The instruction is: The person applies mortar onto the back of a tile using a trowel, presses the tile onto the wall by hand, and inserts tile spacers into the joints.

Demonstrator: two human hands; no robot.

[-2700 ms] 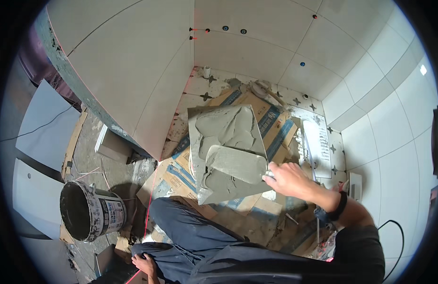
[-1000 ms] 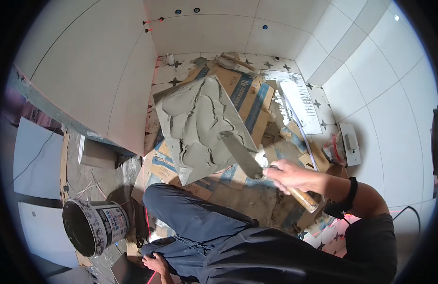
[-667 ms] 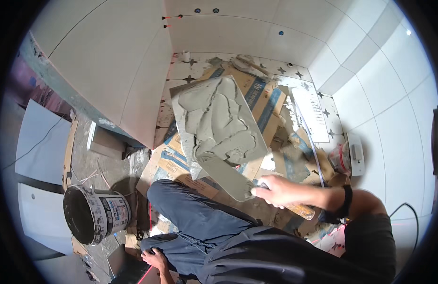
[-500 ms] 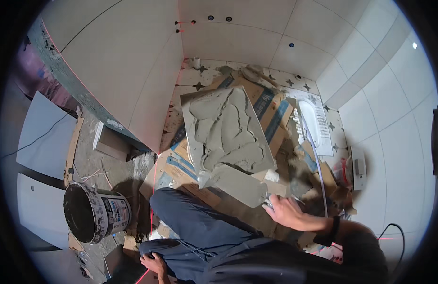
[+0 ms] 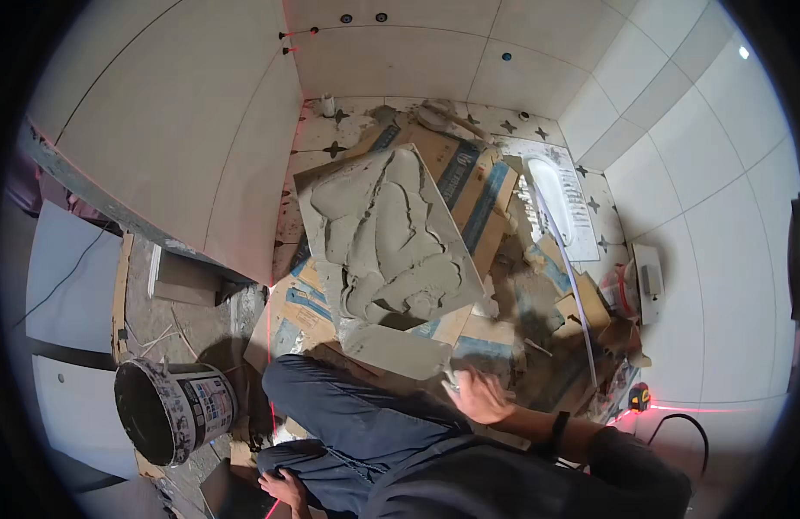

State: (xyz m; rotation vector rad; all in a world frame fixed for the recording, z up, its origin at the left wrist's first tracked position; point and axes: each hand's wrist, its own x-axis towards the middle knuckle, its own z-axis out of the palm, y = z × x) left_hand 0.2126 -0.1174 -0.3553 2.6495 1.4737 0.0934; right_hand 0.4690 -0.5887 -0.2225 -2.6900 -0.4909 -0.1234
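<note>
A large tile point(image 5: 309, 184) lies tilted before me, thickly spread with wet grey mortar point(image 5: 391, 233) in ridges and folds. My right hand point(image 5: 482, 396), a little blurred, is closed around the handle of a trowel point(image 5: 395, 350). The wide, mortar-smeared blade points left along the tile's near edge; whether it touches the mortar there I cannot tell. My left hand point(image 5: 283, 487) rests on my trouser leg at the lower left, fingers laid over the cloth with no tool in them.
Flattened cardboard point(image 5: 452, 173) covers much of the floor. A mortar-stained bucket point(image 5: 170, 411) leans at left, near propped panels point(image 5: 71, 285). A squat toilet point(image 5: 551, 203) is set at far right. Near the right wall are a tape measure point(image 5: 639, 398) and a red-and-white tub point(image 5: 620, 290).
The view has shifted slightly. My right hand has drawn the trowel a little left and nearer me, and the mortar's near end looks freshly rippled. The tape measure now shows beyond my forearm.
</note>
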